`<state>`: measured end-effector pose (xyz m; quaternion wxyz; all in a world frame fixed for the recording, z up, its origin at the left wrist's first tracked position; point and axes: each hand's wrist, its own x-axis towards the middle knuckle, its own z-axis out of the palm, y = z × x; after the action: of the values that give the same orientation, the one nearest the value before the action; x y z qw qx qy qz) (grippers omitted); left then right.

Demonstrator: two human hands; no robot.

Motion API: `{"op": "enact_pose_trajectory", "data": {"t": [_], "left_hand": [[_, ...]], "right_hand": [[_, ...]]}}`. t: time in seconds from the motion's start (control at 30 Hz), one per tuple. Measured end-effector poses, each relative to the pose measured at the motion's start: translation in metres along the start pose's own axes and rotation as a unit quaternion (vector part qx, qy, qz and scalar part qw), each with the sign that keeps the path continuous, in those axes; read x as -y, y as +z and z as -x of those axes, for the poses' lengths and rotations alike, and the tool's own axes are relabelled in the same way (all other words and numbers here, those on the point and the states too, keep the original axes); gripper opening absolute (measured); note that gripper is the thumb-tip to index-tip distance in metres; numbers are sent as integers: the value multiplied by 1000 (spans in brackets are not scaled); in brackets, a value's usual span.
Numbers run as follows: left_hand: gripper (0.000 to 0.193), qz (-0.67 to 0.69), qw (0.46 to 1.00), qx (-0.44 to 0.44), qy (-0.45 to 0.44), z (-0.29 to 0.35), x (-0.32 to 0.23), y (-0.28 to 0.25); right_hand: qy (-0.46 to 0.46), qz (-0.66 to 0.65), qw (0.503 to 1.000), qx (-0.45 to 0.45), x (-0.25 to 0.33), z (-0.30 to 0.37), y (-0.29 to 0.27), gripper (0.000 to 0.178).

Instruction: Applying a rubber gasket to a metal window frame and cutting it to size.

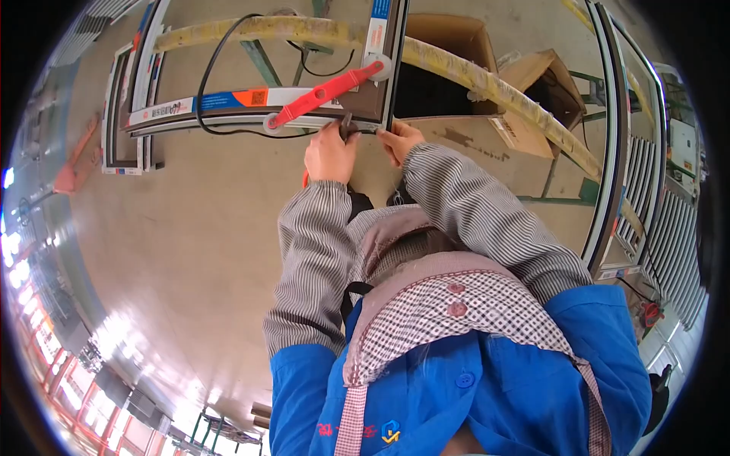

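A brown window frame [363, 105] with protective film and labels lies before me, its near corner at my hands. My left hand [332, 154] is closed around a small hand tool with a dark metal head [347, 126]; a bit of red-orange shows beside the palm, and the rest is hidden. My right hand [401, 142] pinches at the frame's corner, seemingly on the end of a thin black strip. That black rubber strip [204, 90] loops over the frame and runs along its near edge. A red roller tool [323, 96] with pale wheels at both ends rests across the corner.
Yellow wrapped bars [494, 82] on green supports carry the frame. Open cardboard boxes [456, 45] stand beyond it to the right. More frames [608, 152] lean at the right, and another frame [122, 114] is at the left. Concrete floor [190, 251] lies below.
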<state>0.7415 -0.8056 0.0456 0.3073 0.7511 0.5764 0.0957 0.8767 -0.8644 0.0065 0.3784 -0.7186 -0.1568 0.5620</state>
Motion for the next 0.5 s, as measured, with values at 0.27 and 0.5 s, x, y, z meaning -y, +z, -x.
{"op": "enact_pose_trajectory", "data": {"t": [0.27,0.5], "left_hand": [[25,-41,999,1,-1,-4,-17,-8],[27,-7,992,113,51,5,9,-22]], "right_hand": [[-44,111,989,-83,-5,-14,15,48],[87,-97,990,-53,-20,21,33,30]]}}
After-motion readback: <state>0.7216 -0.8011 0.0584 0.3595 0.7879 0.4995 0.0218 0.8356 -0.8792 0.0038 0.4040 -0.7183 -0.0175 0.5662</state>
